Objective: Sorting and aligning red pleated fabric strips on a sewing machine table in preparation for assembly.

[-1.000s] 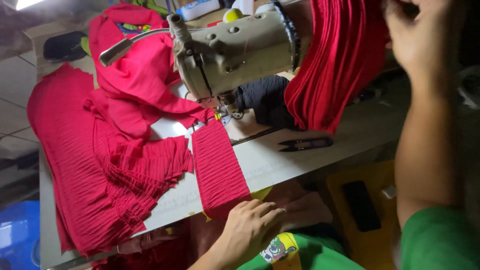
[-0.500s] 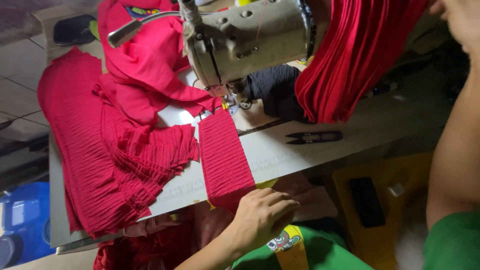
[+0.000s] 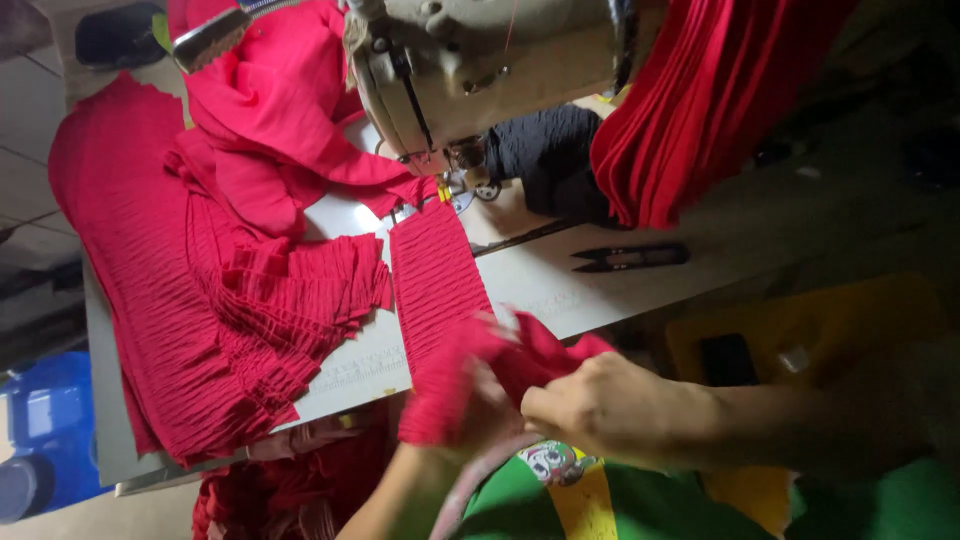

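Red pleated strip [image 3: 432, 275]: narrow band of gathered cloth, running from under the needle of the sewing machine [image 3: 470, 60] down across the white table [image 3: 640, 275] to its near edge, where its lower end is bunched and lifted off the surface.

Right hand [image 3: 590, 405]: closed in a fist on the bunched end of the strip, knuckles toward the table edge, forearm reaching in from the right.

Left hand [image 3: 480, 400]: blurred and mostly covered by the red cloth; it meets the same bunched end from below. Whether its fingers are closed on the cloth cannot be told.

Pile of red pleated pieces [image 3: 230, 310]: loose stack on the left part of the table, just beside the strip, partly hanging over the near edge.

Plain red cloth [image 3: 270, 110]: heaped behind the pile, against the machine's left side.

Folded red fabric [image 3: 700, 100]: hanging in thick folds to the right of the machine head.

Dark cloth [image 3: 550, 160]: rolled bundle under the machine arm, between the needle and the hanging folds.

Black thread snips [image 3: 630, 258]: lying flat on the table, well right of the strip.

Blue bin [image 3: 45, 430]: on the floor, lower left.
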